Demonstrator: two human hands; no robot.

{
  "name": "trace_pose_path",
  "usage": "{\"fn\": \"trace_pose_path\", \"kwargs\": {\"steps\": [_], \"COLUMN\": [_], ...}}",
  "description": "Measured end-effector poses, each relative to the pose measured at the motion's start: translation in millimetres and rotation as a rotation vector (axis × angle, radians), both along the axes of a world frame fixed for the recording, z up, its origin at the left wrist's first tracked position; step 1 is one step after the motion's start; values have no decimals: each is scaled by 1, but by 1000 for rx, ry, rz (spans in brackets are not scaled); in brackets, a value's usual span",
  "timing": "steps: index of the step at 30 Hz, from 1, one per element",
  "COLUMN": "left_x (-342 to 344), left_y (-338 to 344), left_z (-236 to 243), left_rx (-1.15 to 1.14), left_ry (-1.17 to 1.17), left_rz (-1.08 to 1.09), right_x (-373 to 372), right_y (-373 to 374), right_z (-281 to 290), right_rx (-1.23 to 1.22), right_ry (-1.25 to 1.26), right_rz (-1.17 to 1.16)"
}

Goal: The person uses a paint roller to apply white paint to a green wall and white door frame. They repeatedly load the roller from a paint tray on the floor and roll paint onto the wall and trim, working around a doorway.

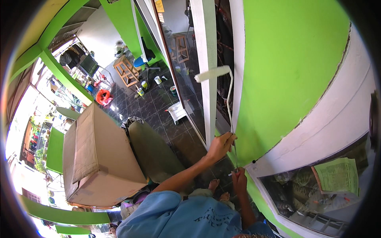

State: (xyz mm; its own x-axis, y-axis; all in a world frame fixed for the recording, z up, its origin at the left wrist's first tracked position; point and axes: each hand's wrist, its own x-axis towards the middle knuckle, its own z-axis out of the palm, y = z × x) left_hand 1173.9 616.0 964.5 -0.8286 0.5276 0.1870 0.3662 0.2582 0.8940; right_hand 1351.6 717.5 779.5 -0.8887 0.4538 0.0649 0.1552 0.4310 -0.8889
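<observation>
A paint roller (210,75) with a cream sleeve and a bent wire frame is held up in front of a white vertical post (206,105) beside the green wall. My left hand (223,143) grips its long thin pole partway up, just below the wire frame. My right hand (239,178) is closed on the same pole lower down. Beside the post are a dark glass pane (178,51) and a pale trim strip at the edge of the green wall (289,67).
A cardboard box (104,150) and an olive padded object (151,148) stand at my left. A white paint tray (177,112), several paint cans (158,80), a wooden stool (126,69) and a blue chair (141,62) are further off. A window (317,190) is at right.
</observation>
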Motion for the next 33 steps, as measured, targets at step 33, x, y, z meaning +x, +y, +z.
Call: {"fn": "trace_pose_path", "kwargs": {"steps": [33], "left_x": [66], "left_y": [-23], "left_z": [-155], "left_rx": [-96], "left_ry": [-566], "left_rz": [-99], "right_x": [131], "right_y": [21], "right_z": [-85], "right_rx": [19], "right_ry": [-462], "right_rz": [88]}}
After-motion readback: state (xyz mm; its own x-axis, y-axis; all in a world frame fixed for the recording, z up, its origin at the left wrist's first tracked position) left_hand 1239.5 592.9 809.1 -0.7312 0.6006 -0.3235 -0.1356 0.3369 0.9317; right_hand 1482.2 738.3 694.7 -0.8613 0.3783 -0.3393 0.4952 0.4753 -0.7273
